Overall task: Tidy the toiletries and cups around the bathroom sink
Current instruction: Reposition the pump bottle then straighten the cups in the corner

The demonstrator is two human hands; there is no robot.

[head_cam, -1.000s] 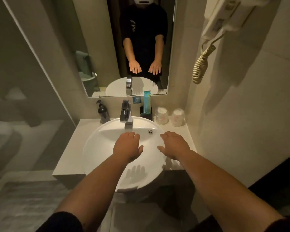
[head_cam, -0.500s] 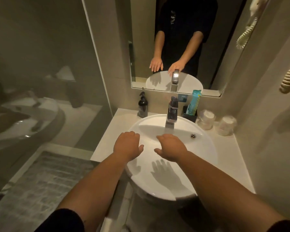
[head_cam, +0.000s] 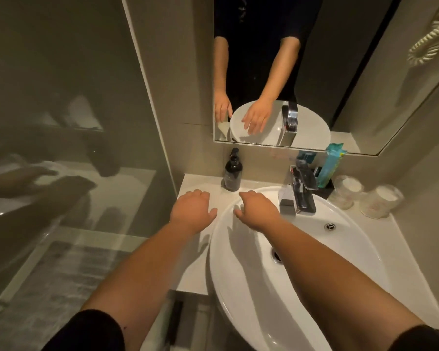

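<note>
A white oval sink sits in a pale tabletop under a wall mirror, with a glass partition to the left and a coiled cord on the right wall. A black pump bottle stands at the back left, a chrome faucet behind the basin, a teal packet upright in a dark holder, and two wrapped cups at the back right. The left hand hovers over the tabletop and the right hand over the sink's rim, fingers loosely spread, holding nothing.
</note>
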